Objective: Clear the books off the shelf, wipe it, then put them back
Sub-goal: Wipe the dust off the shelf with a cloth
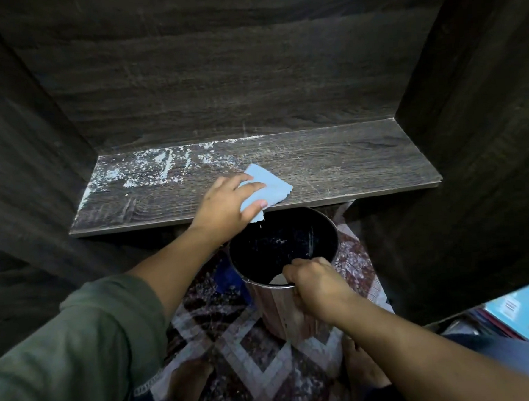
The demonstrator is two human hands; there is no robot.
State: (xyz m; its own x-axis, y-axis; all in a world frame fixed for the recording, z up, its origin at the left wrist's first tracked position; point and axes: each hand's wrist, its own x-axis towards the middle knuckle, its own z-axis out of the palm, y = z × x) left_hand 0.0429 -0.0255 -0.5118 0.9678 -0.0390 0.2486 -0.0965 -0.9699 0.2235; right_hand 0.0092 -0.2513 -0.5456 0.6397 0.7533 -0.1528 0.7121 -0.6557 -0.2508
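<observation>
The shelf [332, 165] is a dark wood-grain board set between dark side walls, and no books stand on it. White dust [150, 171] speckles its left half, thickest toward the far left corner; the right half looks mostly clean, with faint scratches.

The left hand [226, 207] lies on a light blue cloth [272, 189] at the near edge of the shelf, about the middle. Its fingers are spread fairly straight over the cloth, thumb along the cloth's near side, and one corner of the cloth hangs over the edge.

Just below that edge is a round metal bin [282, 310] with a dark inside (a few white specks show in it). The right hand [315, 285] grips its near rim, fingers curled over the lip.

Under the bin lies a patterned rug [250, 350] in red, white and dark tones. At the near right, a stack of books [524, 317] shows at the frame's edge, the top one with a light blue cover. A green sleeve [80, 341] covers the left upper arm.
</observation>
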